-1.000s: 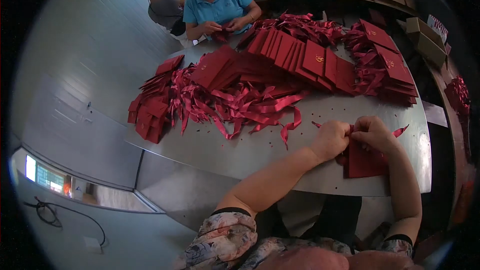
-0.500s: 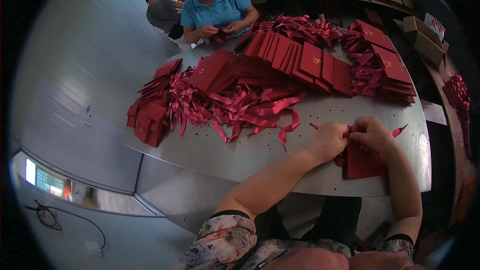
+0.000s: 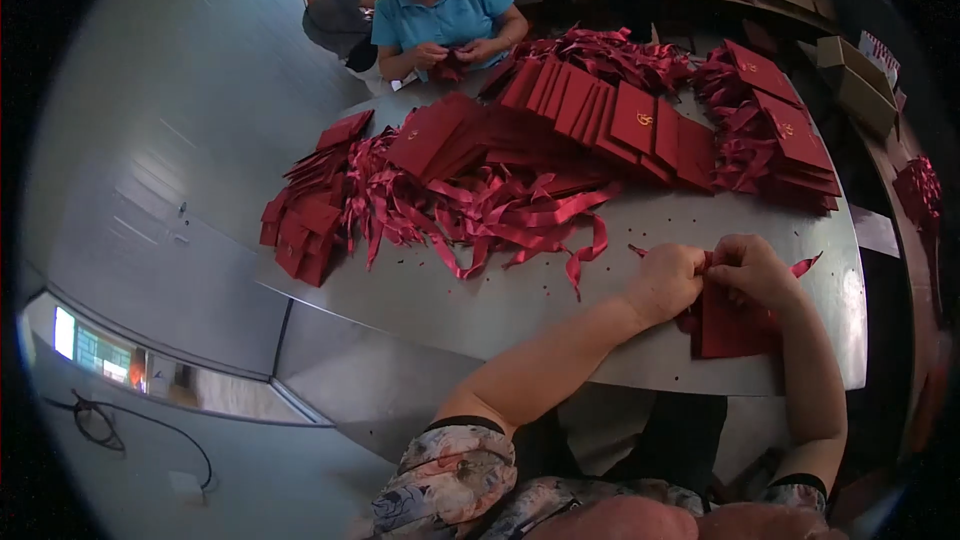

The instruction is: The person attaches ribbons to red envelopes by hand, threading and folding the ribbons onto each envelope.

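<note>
A dark red paper bag (image 3: 735, 325) lies on the metal table near its front edge, partly covered by my hands. My left hand (image 3: 668, 282) is closed in a pinch at the bag's top edge. Beside it, almost touching, my right hand (image 3: 755, 268) is also closed, its thumb and fingers pressed together on the same edge. A red ribbon end (image 3: 806, 265) sticks out past my right hand, and another ribbon tip (image 3: 638, 251) shows left of my left hand. The fingertips hide exactly how ribbon and bag meet.
Beyond my hands, a row of red bags (image 3: 580, 105) and loose ribbons (image 3: 500, 225) cover the table (image 3: 420, 310). More bags are stacked at the left (image 3: 303, 225) and right (image 3: 795, 135). Opposite, a co-worker in a blue shirt (image 3: 440, 15) handles red material. Cardboard box (image 3: 855, 80) at right.
The whole view has shifted slightly. My hands keep nearly the same pinch at the top of the bag. A standing person's hand at the back has moved.
</note>
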{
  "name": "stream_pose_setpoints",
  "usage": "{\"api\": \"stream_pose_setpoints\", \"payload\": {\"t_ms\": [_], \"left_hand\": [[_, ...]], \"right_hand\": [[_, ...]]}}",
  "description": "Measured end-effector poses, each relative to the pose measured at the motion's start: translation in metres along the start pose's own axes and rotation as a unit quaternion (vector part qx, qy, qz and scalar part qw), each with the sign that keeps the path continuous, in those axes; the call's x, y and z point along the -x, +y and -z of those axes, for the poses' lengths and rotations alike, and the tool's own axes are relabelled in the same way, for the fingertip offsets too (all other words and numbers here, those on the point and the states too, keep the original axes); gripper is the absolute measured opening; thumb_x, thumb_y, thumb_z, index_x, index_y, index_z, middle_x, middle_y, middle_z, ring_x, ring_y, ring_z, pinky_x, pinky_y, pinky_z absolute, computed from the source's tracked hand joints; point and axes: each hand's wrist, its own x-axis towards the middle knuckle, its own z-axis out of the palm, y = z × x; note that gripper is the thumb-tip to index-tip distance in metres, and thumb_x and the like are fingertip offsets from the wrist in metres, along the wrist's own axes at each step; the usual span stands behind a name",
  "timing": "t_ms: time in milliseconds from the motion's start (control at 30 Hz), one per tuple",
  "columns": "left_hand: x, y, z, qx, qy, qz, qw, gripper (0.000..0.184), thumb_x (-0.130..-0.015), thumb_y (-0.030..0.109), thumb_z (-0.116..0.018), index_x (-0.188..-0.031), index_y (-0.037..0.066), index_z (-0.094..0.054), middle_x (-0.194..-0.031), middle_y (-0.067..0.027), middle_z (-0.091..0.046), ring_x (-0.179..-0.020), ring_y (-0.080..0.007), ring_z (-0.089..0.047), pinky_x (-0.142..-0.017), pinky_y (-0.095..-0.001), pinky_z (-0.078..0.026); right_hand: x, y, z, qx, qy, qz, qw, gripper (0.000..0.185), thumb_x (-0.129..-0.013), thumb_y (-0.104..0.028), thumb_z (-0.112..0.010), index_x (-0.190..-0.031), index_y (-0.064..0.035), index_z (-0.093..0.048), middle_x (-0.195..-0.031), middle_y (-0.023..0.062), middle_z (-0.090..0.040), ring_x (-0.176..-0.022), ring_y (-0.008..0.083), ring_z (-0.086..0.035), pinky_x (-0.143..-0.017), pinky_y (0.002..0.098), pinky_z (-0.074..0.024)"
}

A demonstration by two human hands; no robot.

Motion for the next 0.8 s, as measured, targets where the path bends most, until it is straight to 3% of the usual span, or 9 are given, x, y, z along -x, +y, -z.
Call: {"api": "stream_pose_setpoints", "payload": {"t_ms": [800], "left_hand": [[0.0,-0.003,0.001,0.004,0.005,0.005,1.0,0.014,-0.075,0.009,-0.061,-0.085,-0.001,-0.065,-0.079,-0.0235,-0.063,-0.076,-0.0423,-0.061,-0.067,-0.0463,-0.048]], "right_hand": [[0.004,-0.016,-0.001,0.023,0.015,-0.064,0.998,0.013,-0.083,-0.011,-0.069,-0.089,-0.0006,-0.063,-0.071,0.0045,-0.063,-0.061,0.0116,-0.06,-0.053,0.0263,-0.0492]]}}
